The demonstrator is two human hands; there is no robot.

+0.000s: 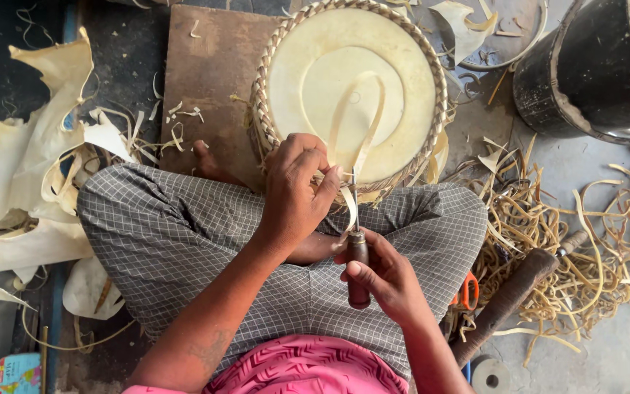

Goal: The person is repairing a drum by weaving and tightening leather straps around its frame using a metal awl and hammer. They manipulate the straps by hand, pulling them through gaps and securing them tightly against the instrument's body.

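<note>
Pale strip [349,198] pinched by left hand [297,188]; right hand [388,281] grips awl [358,263].

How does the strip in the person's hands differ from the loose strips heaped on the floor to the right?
The held strip is pale cream, one long loop lying over the drum and pinched by the left hand. The floor strips are yellower, many, tangled and curled, with no hand on them. The held strip meets the tool in the right hand; the heap lies apart. Both are thin and flat.
</note>
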